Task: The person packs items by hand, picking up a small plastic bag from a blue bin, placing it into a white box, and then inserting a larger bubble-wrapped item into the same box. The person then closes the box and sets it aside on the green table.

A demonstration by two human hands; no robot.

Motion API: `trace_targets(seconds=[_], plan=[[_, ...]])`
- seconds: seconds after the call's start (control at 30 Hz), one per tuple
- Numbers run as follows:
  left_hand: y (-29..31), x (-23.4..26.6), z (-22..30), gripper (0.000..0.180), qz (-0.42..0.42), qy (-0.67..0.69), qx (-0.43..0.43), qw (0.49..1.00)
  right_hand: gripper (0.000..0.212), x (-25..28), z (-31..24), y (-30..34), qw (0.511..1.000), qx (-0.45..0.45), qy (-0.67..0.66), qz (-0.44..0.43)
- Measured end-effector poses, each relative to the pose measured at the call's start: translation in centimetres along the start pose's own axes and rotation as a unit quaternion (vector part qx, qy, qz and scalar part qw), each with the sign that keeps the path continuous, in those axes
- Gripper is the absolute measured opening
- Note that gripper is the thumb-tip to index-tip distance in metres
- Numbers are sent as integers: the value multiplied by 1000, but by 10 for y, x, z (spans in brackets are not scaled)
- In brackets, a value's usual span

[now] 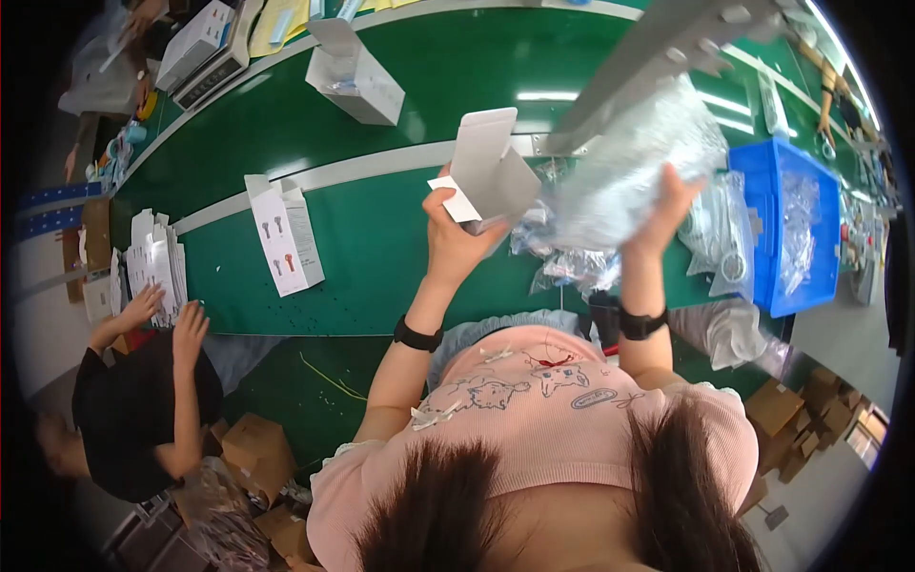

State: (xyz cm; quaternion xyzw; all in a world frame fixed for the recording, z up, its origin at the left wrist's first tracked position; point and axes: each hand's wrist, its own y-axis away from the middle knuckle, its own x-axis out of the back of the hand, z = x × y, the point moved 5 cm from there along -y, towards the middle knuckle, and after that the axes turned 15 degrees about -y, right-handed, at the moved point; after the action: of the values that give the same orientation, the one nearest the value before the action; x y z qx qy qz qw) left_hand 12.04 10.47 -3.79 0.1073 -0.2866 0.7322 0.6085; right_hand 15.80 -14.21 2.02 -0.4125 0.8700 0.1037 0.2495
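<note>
My left hand [456,243] is closed around an open white carton [505,186], its top flaps raised and its mouth facing up. In my right hand [662,217] is a bulky clear plastic bag [610,195], blurred at its edges; what it contains cannot be made out. The bag hangs over the table just right of the carton. Several small clear packets [577,272] lie on the green table below it. To the left lies a printed white carton [286,238] with pictures on its side.
A grey metal post [620,71] slants above the bag. Further right stands a blue bin [762,234] beside more plastic bags [729,243]. Another open white box [357,86] is across the rail. At left, a co-worker's hands [143,305] touch stacked flat cartons [157,262].
</note>
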Motion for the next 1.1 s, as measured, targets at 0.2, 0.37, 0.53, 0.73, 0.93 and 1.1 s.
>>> trace_targets(seconds=[0.2, 0.37, 0.53, 0.73, 0.93, 1.1], plan=[[25, 3, 12, 76, 33, -58, 15, 998, 67, -66, 19, 68, 967, 163, 104, -166], [45, 4, -2, 75, 99, -8, 21, 995, 50, -73, 20, 105, 803, 310, 279, -427], [52, 8, -3, 77, 78, -3, -15, 997, 33, -20, 27, 86, 814, 223, 256, -472], [57, 29, -14, 79, 88, -9, -46, 995, 38, 103, 68, -1, 773, 216, 538, -256], [83, 38, -35, 79, 54, 37, -38, 997, 32, 145, 106, -40, 737, -41, 629, -246], [93, 54, -29, 77, 30, 5, -9, 1000, 26, 148, 95, -43, 746, 82, 590, -298]])
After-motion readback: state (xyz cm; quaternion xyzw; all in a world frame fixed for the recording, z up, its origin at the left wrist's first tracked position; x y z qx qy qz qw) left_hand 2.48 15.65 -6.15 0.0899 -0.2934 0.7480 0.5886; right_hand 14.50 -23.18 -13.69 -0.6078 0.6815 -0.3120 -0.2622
